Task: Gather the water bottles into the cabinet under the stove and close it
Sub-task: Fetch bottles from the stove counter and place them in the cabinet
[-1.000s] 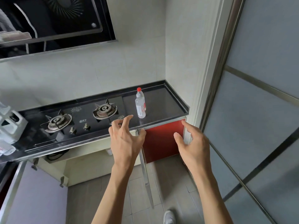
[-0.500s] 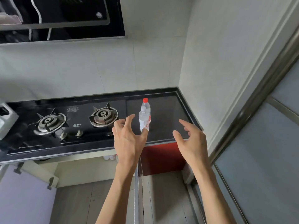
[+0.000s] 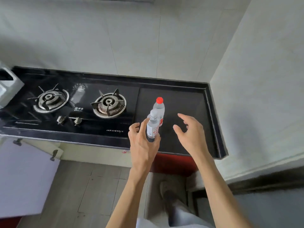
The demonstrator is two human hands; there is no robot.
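Two clear water bottles stand close together on the black countertop (image 3: pixel 185 99), right of the stove. The rear bottle (image 3: pixel 159 108) has a red cap. The front bottle (image 3: pixel 152 125) has a clear cap, and my left hand (image 3: pixel 142 143) wraps its lower part, index finger along its left side and thumb at its base on the right. My right hand (image 3: pixel 190 131) hovers open over the counter, a little to the right of both bottles and touching neither. Below the stove the cabinet's cream front (image 3: pixel 92 153) shows; its pale door (image 3: pixel 24 178) stands swung open at the left.
A two-burner gas stove (image 3: pixel 108 104) with two knobs (image 3: pixel 69 120) fills the counter's left part. A white appliance (image 3: pixel 8 86) sits at the far left edge. A red cabinet door (image 3: pixel 174 163) is under the counter's right end. Walls close off the back and right. My shoe (image 3: pixel 166 190) is on the tiled floor.
I have stepped closer and look more steeply down. My left hand has reached the front bottle and closed around it. My right hand has moved forward over the counter, still open.
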